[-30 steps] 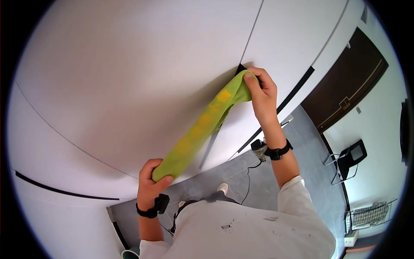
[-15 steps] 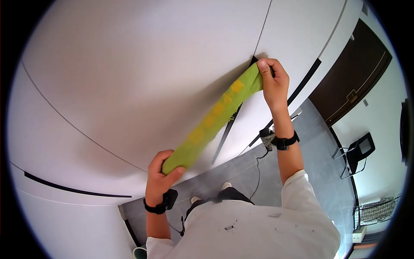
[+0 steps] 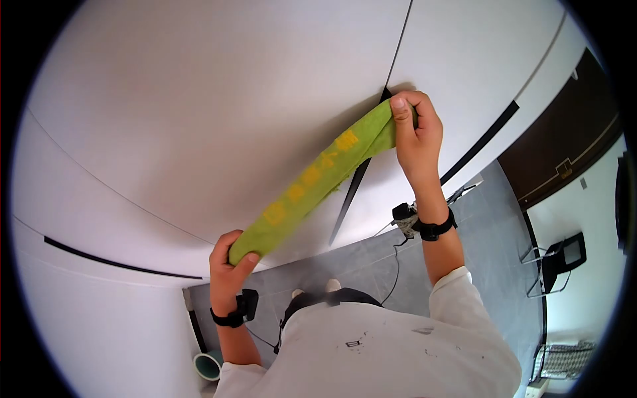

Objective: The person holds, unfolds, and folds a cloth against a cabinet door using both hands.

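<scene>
A long green cloth (image 3: 312, 178) with yellow lettering, folded into a strip, is stretched on a slant between my two hands. My left hand (image 3: 227, 264) is closed around its lower left end, thumb on top. At the upper right end, my right hand (image 3: 419, 132) pinches the cloth between thumb and fingers. Behind it stand white cabinet doors (image 3: 199, 86), and a dark handle strip (image 3: 357, 182) shows just below the cloth. Loose threads hang from the cloth's lower edge.
More dark handle strips (image 3: 481, 142) run along the cabinet. A black chair (image 3: 564, 255) stands at right near a dark brown door (image 3: 564, 139). A cable (image 3: 397, 272) hangs over the grey floor (image 3: 491, 265). A round bin (image 3: 208, 365) is at lower left.
Both hands have shifted left with the cloth, the left one more, so the strip is stretched a bit flatter. The view has turned slightly, bringing more of the bin into sight.
</scene>
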The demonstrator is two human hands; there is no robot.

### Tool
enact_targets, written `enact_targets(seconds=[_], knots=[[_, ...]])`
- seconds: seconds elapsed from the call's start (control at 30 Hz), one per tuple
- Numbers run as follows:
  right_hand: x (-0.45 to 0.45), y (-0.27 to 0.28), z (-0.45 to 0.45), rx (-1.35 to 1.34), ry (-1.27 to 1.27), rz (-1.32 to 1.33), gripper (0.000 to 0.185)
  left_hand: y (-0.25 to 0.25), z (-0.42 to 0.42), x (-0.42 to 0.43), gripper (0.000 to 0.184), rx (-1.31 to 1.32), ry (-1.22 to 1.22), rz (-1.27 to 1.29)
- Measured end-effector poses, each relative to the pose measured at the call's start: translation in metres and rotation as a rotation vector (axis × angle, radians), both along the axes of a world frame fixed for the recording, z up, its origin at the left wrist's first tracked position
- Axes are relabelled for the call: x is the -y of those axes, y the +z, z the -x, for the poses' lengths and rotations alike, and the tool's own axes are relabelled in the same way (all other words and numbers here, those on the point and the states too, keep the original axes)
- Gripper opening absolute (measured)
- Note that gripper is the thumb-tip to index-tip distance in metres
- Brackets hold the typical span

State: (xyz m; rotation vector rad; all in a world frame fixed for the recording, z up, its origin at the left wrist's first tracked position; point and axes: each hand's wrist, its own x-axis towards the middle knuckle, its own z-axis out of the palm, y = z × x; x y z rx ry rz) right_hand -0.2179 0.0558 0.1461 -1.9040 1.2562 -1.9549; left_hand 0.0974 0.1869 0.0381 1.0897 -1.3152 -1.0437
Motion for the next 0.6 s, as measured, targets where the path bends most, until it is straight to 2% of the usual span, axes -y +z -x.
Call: enact_targets(seconds=[0.17,0.27,0.3,0.33,0.4,0.5,0.6], knots=[[0.0,-0.002,0.0,0.024,0.053,0.035,0.019,0.003,0.001,-0.016,0.035,0.066,0.099,0.018],[0.001,-0.003,0.0,-0.082,-0.009,0.132,0.018,0.001,-0.009,-0.013,0.035,0.145,0.107,0.114],[0.0,0.001,0.005,-0.181,-0.066,0.146,0.017,0.002,-0.012,-0.012,0.034,0.119,0.097,0.134],[0.001,-0.001,0.007,-0.178,-0.011,0.162,0.016,0.004,-0.015,-0.011,0.034,0.027,0.049,0.106],[0.003,0.004,0.012,-0.192,0.01,0.182,0.015,0.01,-0.008,-0.005,0.034,0.006,0.055,0.085],[0.0,-0.004,0.013,-0.054,0.078,0.069,0.014,0.022,-0.005,-0.012,0.034,0.034,0.072,0.012],[0.008,0.002,0.019,-0.193,0.04,0.21,0.014,0.002,-0.006,0.007,0.037,0.008,0.04,0.054]])
